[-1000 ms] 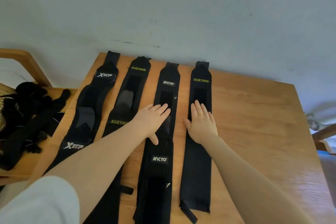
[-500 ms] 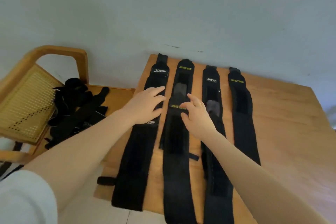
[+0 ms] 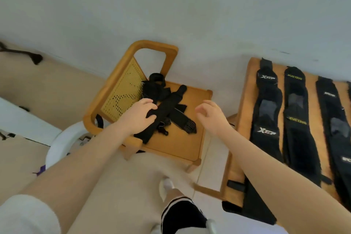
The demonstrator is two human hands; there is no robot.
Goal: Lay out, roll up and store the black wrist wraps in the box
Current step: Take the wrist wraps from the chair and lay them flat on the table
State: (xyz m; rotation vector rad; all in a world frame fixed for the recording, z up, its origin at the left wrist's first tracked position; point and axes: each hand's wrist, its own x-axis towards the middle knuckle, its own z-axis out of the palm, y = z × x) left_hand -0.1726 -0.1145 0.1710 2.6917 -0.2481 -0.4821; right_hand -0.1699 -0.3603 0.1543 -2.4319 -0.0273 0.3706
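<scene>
My left hand [image 3: 139,118] down on tangled heap of black fabric wrist wraps [image 3: 167,112] on wooden chair seat [image 3: 182,142]; fingers [image 3: 150,106] curl over 1 strap, seemingly gripping it. Right hand [image 3: 212,118] hovers just beside heap, fingers loosely curled, holding nothing. 3 flat black wraps with printed logos [image 3: 267,108] already lie side by side on wooden desk [image 3: 247,104], 4th at frame edge. No box in view. Risk: straps overlap and hook-and-loop ends may cling, so lifting 1 could drag others off seat to floor.
</scene>
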